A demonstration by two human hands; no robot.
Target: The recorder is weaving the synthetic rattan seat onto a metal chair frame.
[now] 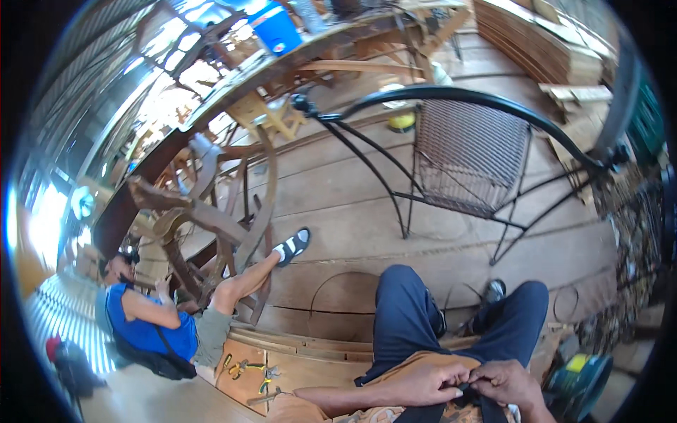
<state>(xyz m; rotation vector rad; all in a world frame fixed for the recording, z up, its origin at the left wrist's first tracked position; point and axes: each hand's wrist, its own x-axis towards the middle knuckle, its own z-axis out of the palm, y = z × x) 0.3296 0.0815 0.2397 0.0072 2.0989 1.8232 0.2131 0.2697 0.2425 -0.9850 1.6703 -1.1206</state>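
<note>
My left hand [443, 378] and my right hand [505, 383] meet close in front of my waist, above my lap. Both have their fingers closed in a pinch around a small dark piece [464, 390] that looks like part of a black strap. The fingers cover most of it, so its exact kind is hidden. Two black straps [489, 409] run down below the hands over my patterned top. My left forearm crosses in from the left, near pliers with yellow handles [268, 378] on a wooden bench [236, 384].
A black metal chair frame with a woven brown seat [471, 151] stands ahead on the plank floor [331, 204]. At left sits a person in a blue top [161, 324] beside curved wooden chair parts [226, 218]. A workbench holds a blue cooler [276, 29]. Stacked boards [536, 46] lie far right.
</note>
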